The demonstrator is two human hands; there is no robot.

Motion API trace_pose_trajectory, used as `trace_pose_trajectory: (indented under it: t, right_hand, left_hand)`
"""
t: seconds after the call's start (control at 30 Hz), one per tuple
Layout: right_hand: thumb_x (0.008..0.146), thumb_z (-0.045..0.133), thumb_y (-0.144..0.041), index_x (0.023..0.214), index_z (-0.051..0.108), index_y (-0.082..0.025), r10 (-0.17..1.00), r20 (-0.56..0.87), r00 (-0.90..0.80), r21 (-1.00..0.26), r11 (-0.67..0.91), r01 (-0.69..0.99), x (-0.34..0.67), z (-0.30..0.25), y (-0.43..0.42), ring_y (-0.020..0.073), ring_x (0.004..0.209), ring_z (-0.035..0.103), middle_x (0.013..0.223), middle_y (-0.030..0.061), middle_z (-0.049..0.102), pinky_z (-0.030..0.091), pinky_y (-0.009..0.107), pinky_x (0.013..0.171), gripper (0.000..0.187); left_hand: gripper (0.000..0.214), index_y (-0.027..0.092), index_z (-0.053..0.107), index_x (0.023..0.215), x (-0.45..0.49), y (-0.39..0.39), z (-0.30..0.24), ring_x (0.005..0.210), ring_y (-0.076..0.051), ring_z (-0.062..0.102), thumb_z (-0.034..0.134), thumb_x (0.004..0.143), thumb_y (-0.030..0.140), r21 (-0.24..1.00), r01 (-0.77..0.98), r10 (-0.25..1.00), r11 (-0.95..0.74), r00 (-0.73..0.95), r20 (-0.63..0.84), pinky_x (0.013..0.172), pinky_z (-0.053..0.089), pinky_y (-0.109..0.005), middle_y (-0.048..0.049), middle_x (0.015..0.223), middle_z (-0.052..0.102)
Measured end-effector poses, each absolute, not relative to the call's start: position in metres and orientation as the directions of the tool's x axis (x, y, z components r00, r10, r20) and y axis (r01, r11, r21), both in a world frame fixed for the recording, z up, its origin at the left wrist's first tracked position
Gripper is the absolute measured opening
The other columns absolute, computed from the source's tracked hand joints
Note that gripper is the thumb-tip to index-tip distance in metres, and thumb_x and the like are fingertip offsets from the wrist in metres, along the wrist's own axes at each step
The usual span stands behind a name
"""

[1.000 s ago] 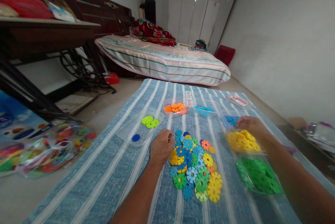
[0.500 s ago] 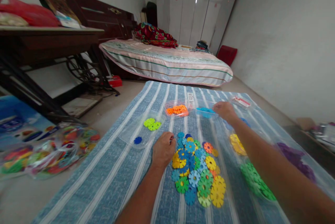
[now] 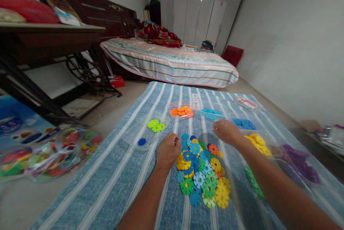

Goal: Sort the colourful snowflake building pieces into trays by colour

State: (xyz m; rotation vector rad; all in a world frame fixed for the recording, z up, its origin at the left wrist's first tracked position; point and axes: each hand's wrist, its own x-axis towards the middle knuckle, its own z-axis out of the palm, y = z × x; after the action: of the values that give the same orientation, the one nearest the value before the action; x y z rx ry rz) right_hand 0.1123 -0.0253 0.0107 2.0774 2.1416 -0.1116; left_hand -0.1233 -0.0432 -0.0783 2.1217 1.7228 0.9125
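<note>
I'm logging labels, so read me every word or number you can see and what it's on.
None is legible.
White tag on the striped cloth: dark print, blurred.
Red-and-white label, far right: too small.
Blue box at left: logo blurred.

Speaker one: Where is open space on the striped mat [image 3: 107,187]?
Speaker two: Its near left half lies bare. The disc pile [image 3: 201,172] fills the middle, hemmed by an orange bag [image 3: 182,111] behind and a yellow bag [image 3: 258,143] on the right.

L hand [image 3: 167,153], R hand [image 3: 227,132] at disc pile [image 3: 202,172], grips unclear.
</note>
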Motion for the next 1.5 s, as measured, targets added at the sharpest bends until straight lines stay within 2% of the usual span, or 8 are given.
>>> trace_pose_trajectory:
  t: [0.2, 0.47, 0.67, 0.77, 0.97, 1.13, 1.23, 1.5]
  right_hand:
    - [0.072, 0.058, -0.025, 0.093, 0.067, -0.02, 0.937, -0.337, -0.091, 0.054, 0.116, 0.992, 0.114, -0.007, -0.057, 0.027, 0.091, 0.063, 0.096, 0.0117, 0.068, 0.045, 0.033, 0.071, 0.024]
    - [0.072, 0.054, -0.024, 0.087, 0.067, -0.017, 0.952, -0.296, -0.078, -0.018, 0.076, 0.997, 0.112, -0.018, -0.059, 0.0241, 0.085, 0.063, 0.089, 0.0116, 0.068, 0.043, 0.029, 0.066, 0.021]
    - [0.066, 0.06, -0.019, 0.062, 0.065, -0.018, 0.965, -0.22, -0.145, -0.188, 0.104, 0.977, 0.123, -0.01, -0.049, 0.0139, 0.065, 0.059, 0.066, 0.0017, 0.065, 0.038, 0.022, 0.056, 0.006]
    - [0.067, 0.061, -0.022, 0.057, 0.062, -0.018, 0.976, -0.132, -0.17, -0.301, 0.124, 0.945, 0.12, 0.001, -0.03, 0.0107, 0.057, 0.056, 0.058, -0.0017, 0.062, 0.037, 0.019, 0.053, 0.011]
    - [0.089, 0.033, -0.038, 0.093, 0.065, -0.016, 0.991, 0.135, -0.013, -0.444, 0.072, 0.893, 0.086, 0.024, 0.027, 0.0107, 0.063, 0.062, 0.078, 0.0035, 0.068, 0.043, 0.019, 0.055, 0.039]
    - [0.086, 0.042, -0.038, 0.092, 0.066, -0.019, 0.993, 0.117, -0.01, -0.369, 0.053, 0.928, 0.073, 0.024, 0.018, 0.0151, 0.077, 0.063, 0.083, 0.0036, 0.069, 0.044, 0.022, 0.064, 0.031]
    - [0.082, 0.049, -0.033, 0.085, 0.068, -0.022, 0.999, 0.005, -0.033, -0.259, 0.033, 0.965, 0.08, 0.016, -0.013, 0.018, 0.084, 0.063, 0.088, 0.0045, 0.07, 0.043, 0.024, 0.07, 0.022]
    - [0.077, 0.053, -0.022, 0.099, 0.067, -0.019, 0.959, -0.283, -0.012, 0.02, 0.018, 1.0, 0.102, 0.0, -0.075, 0.0259, 0.098, 0.061, 0.105, 0.0135, 0.066, 0.044, 0.034, 0.079, 0.026]
  left_hand:
    - [0.01, 0.02, 0.056, 0.081, -0.123, -0.043, -0.077, 0.083, -0.015, 0.059, 0.045, 0.081, 0.02, 0.555, 0.792, 0.95, -0.255, 0.098, 0.297, 0.075, 0.044, -0.025, -0.0021, 0.088, 0.061]
    - [0.01, 0.019, 0.055, 0.081, -0.124, -0.042, -0.079, 0.082, -0.015, 0.058, 0.045, 0.08, 0.02, 0.545, 0.795, 0.945, -0.266, 0.103, 0.311, 0.075, 0.043, -0.026, -0.0026, 0.086, 0.061]
    - [0.011, 0.019, 0.055, 0.081, -0.123, -0.044, -0.077, 0.082, -0.015, 0.058, 0.045, 0.081, 0.019, 0.554, 0.791, 0.949, -0.26, 0.102, 0.299, 0.076, 0.043, -0.026, -0.0024, 0.087, 0.061]
    - [0.01, 0.02, 0.055, 0.082, -0.123, -0.045, -0.075, 0.082, -0.014, 0.058, 0.045, 0.081, 0.019, 0.557, 0.793, 0.953, -0.248, 0.097, 0.285, 0.077, 0.043, -0.026, -0.002, 0.087, 0.061]
    - [0.01, 0.02, 0.056, 0.083, -0.123, -0.045, -0.077, 0.081, -0.014, 0.057, 0.046, 0.081, 0.019, 0.562, 0.788, 0.952, -0.253, 0.097, 0.292, 0.077, 0.043, -0.026, -0.0021, 0.087, 0.061]
    - [0.011, 0.02, 0.056, 0.081, -0.123, -0.044, -0.081, 0.081, -0.014, 0.058, 0.045, 0.081, 0.019, 0.56, 0.784, 0.946, -0.269, 0.105, 0.307, 0.077, 0.043, -0.026, -0.0019, 0.086, 0.06]
    - [0.01, 0.02, 0.056, 0.082, -0.123, -0.043, -0.081, 0.082, -0.014, 0.058, 0.046, 0.08, 0.019, 0.567, 0.778, 0.945, -0.271, 0.103, 0.311, 0.077, 0.044, -0.026, -0.0025, 0.087, 0.061]
    - [0.011, 0.02, 0.056, 0.081, -0.122, -0.043, -0.08, 0.081, -0.014, 0.058, 0.045, 0.081, 0.02, 0.553, 0.794, 0.95, -0.254, 0.099, 0.295, 0.075, 0.043, -0.026, -0.0024, 0.086, 0.062]
